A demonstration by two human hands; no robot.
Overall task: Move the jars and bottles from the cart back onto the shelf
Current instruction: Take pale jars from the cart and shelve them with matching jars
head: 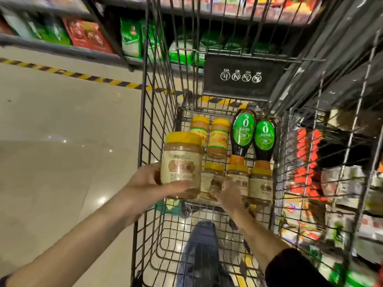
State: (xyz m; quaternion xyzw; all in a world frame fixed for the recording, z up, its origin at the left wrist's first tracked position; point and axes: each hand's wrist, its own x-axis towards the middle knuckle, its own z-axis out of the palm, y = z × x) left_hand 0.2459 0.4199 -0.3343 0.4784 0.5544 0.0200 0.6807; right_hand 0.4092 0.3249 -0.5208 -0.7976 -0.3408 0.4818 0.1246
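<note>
One yellow-lidded jar (181,168) is lifted in the left hand (145,183), grip clamped around it; right hand (230,193) reaches among five jars and two bottles (253,139) left in the cart (157,112), its grip unclear.

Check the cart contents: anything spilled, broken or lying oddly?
No spills or damage show. The two dark bottles with green oval labels lie flat, orange caps toward the person; the yellow-lidded jars behind the held one also lie down.
</note>
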